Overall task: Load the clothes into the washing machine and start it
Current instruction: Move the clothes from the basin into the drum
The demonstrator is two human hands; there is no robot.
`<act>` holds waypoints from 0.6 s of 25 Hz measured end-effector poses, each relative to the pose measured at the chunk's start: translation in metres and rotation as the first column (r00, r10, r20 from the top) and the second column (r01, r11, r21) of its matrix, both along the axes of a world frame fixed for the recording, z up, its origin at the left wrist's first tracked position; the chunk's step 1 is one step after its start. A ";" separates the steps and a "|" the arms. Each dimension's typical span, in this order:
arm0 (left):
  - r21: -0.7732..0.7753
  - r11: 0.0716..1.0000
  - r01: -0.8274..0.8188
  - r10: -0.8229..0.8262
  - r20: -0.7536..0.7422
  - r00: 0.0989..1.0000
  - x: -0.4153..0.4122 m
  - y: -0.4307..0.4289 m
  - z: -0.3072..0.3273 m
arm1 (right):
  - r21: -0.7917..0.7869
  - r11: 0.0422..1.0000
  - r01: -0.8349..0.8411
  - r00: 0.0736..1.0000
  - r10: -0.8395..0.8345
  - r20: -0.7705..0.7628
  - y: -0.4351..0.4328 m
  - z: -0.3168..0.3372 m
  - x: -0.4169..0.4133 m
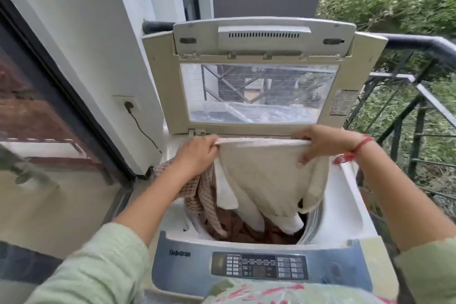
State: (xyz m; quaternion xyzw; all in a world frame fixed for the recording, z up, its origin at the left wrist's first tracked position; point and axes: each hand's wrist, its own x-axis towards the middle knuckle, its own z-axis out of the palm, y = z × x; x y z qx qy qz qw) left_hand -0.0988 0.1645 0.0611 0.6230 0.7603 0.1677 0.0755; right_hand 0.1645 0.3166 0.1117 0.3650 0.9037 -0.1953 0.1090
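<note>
One checked cloth (200, 195) drapes over the left rim of the one open washing machine (345, 201). Two hands stretch one cream towel (264, 180) above the drum: the left hand (197, 153) has its fingers curled round one corner, and the right hand (320, 142) has its fingers pinching the other. The towel's tail hangs onto brown clothes (246, 231) in the drum.

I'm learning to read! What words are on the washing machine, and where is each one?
"TurboDrum": on the blue control panel, left of the buttons.
The logo at the top of the lid window: blurred, unreadable.
The sticker on the lid's right edge: print too small to read.
Labels on the buttons: too small to read.
</note>
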 end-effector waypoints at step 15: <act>-0.277 0.953 0.124 -0.168 -0.142 0.976 -0.026 -0.037 -0.023 | -0.390 0.897 -0.208 0.760 0.399 0.513 -0.077 -0.115 0.010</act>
